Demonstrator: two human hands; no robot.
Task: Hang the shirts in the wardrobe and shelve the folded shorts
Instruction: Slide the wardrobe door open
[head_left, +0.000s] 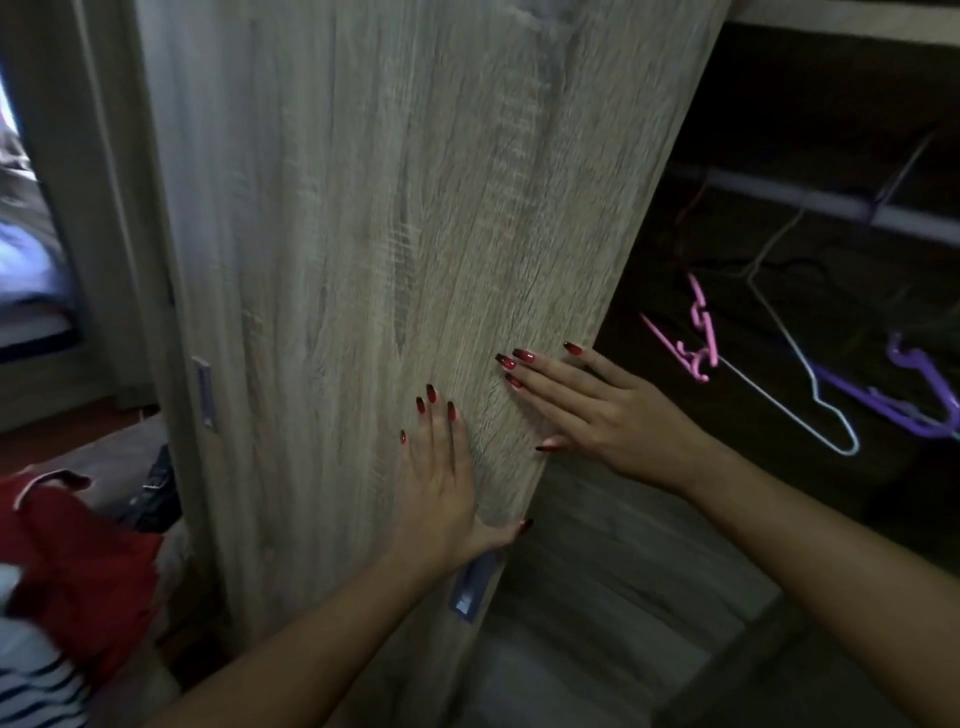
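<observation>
A light wood-grain wardrobe door (363, 234) fills the middle of the view. My left hand (441, 488) lies flat on it with fingers spread, the thumb hooked round its right edge just above a grey recessed handle (470, 587). My right hand (597, 410) presses flat on the same edge a little higher, fingers apart. To the right the wardrobe interior is open and dark, with a pale rail (831, 200) carrying empty hangers: a pink one (698, 338), a white wire one (810, 384) and a purple one (904, 395). A red garment (78, 561) and a striped one (36, 686) lie at lower left.
A second grey handle (205, 395) sits on the door's left side. A dark belt or strap (156, 488) lies behind the red garment. A shelf board (857, 18) runs across the wardrobe top. A wooden panel (597, 545) lies below the hanging space.
</observation>
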